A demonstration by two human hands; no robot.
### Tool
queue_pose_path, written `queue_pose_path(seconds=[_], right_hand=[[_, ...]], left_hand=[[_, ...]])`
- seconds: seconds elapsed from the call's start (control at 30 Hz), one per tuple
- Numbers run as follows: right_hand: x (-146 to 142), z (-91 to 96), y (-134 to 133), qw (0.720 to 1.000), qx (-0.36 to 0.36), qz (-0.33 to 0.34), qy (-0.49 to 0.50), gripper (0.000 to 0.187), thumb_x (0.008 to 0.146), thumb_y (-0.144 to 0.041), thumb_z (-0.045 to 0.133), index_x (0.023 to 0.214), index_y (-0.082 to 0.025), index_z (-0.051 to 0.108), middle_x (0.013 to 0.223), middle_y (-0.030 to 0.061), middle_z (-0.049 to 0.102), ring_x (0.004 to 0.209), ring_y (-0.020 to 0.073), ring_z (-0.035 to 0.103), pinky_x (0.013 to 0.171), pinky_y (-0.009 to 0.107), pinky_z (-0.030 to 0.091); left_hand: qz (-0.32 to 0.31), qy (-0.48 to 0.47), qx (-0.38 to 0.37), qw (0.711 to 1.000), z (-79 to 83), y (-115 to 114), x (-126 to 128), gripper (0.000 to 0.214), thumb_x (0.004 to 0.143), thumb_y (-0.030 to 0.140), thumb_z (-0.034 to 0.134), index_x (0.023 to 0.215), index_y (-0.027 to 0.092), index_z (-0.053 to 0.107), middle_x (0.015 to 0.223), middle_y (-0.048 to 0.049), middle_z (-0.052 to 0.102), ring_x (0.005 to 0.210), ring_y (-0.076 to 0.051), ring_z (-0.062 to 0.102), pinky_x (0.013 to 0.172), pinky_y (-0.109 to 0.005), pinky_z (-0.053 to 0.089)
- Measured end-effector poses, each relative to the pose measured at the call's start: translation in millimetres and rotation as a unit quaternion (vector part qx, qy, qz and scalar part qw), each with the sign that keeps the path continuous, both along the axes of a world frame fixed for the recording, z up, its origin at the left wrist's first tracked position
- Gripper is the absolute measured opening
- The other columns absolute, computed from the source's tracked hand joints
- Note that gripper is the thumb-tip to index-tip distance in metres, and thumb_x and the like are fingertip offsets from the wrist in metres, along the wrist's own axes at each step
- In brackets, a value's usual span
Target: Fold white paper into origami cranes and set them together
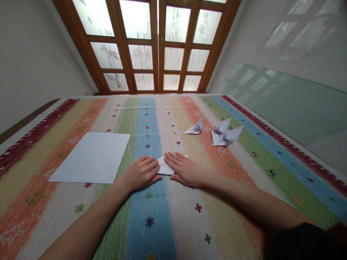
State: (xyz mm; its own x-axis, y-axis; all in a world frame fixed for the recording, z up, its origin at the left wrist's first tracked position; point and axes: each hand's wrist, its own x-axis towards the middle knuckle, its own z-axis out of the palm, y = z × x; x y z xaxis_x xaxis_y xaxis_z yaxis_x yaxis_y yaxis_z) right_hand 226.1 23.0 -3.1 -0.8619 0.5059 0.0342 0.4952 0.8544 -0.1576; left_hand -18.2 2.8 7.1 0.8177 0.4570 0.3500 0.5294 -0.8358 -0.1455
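A small piece of folded white paper (164, 168) lies on the striped tablecloth in front of me. My left hand (143, 171) is at its left edge, fingers together and slightly bent, with the thumb near the lower side. From the right, my right hand (187, 169) rests flat across the paper, fingers stretched out side by side and covering much of it. A pointed corner shows past the right fingers. Just left of my left hand is a flat white sheet of paper (92, 157), its right edge a little ragged.
Beyond my right hand sit a small folded paper piece with points (195, 128) and a larger folded paper cluster (225, 133). A striped tablecloth (149, 242) covers the table. Wooden doors with frosted panes (157, 47) stand at the far end, and a pale glass panel (284, 97) is on the right.
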Motion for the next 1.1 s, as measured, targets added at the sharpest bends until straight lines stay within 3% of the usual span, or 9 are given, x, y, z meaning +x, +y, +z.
queue_pose_path(seconds=[0.13, 0.3, 0.47, 0.6, 0.7, 0.87, 1.1], right_hand=[[-1, -0.6, -5, 1.0, -0.004, -0.017, 0.001, 0.066, 0.098, -0.047, 0.043, 0.148, -0.005, 0.033, 0.154, 0.0231, 0.031, 0.146, 0.0306, 0.025, 0.118, 0.05, 0.024], [-2, -0.4, -7, 0.998, 0.043, -0.035, 0.041, 0.054, 0.097, -0.04, 0.047, 0.138, -0.006, 0.047, 0.144, 0.0228, 0.047, 0.137, 0.0307, 0.042, 0.113, 0.051, 0.033], [-3, -2.7, -7, 0.982, 0.162, -0.018, 0.099, 0.038, 0.097, -0.038, 0.047, 0.116, -0.009, 0.063, 0.118, 0.0174, 0.067, 0.11, 0.0281, 0.062, 0.096, 0.044, 0.047], [-5, -6.4, -8, 0.971, 0.205, 0.004, 0.125, 0.029, 0.1, -0.027, 0.043, 0.088, -0.014, 0.066, 0.089, 0.0091, 0.071, 0.082, 0.0196, 0.064, 0.075, 0.033, 0.048], [-5, -7.8, -8, 0.97, 0.199, 0.015, 0.135, 0.03, 0.099, -0.021, 0.043, 0.077, -0.016, 0.063, 0.081, 0.0065, 0.069, 0.078, 0.0173, 0.062, 0.072, 0.03, 0.046], [-3, -6.3, -11, 0.975, 0.183, 0.013, 0.129, 0.029, 0.098, -0.019, 0.044, 0.076, -0.015, 0.062, 0.082, 0.0072, 0.068, 0.077, 0.0175, 0.059, 0.072, 0.031, 0.043], [-8, 6.5, -13, 0.987, 0.047, -0.078, 0.131, 0.026, 0.098, -0.025, 0.045, 0.083, -0.013, 0.063, 0.085, 0.0093, 0.066, 0.078, 0.0184, 0.055, 0.075, 0.031, 0.043]], left_hand=[[0.002, -0.002, 0.034, 0.999, -2.6, -3, 2, 0.029, 0.1, 0.029, 0.045, 0.081, 0.015, 0.062, 0.077, -0.0046, 0.065, 0.07, -0.017, 0.058, 0.066, -0.032, 0.042], [0.017, -0.028, 0.043, 0.999, -5.1, -3, 1, 0.026, 0.1, 0.021, 0.043, 0.085, 0.017, 0.063, 0.079, -0.0029, 0.065, 0.07, -0.017, 0.056, 0.064, -0.031, 0.041], [0.024, -0.021, 0.059, 0.998, -6.8, -2, -1, 0.025, 0.099, 0.017, 0.041, 0.088, 0.016, 0.063, 0.075, -0.0031, 0.063, 0.068, -0.018, 0.056, 0.061, -0.031, 0.044], [0.011, 0.004, 0.07, 0.997, -7.4, -3, -1, 0.023, 0.098, 0.012, 0.041, 0.089, 0.014, 0.062, 0.073, -0.0038, 0.062, 0.067, -0.019, 0.057, 0.059, -0.03, 0.046], [0.013, 0.02, 0.053, 0.998, -6.5, -4, -2, 0.025, 0.097, 0.011, 0.04, 0.084, 0.015, 0.06, 0.072, -0.0035, 0.061, 0.065, -0.018, 0.056, 0.058, -0.029, 0.046], [0.023, 0.019, 0.022, 0.999, -6.2, -4, -4, 0.028, 0.097, 0.013, 0.041, 0.076, 0.016, 0.059, 0.072, -0.0035, 0.06, 0.064, -0.018, 0.054, 0.058, -0.029, 0.044], [0.1, -0.038, -0.063, 0.992, -11.7, 2, -5, 0.033, 0.101, 0.029, 0.041, 0.079, 0.016, 0.062, 0.075, -0.0052, 0.061, 0.07, -0.018, 0.053, 0.064, -0.031, 0.042]])
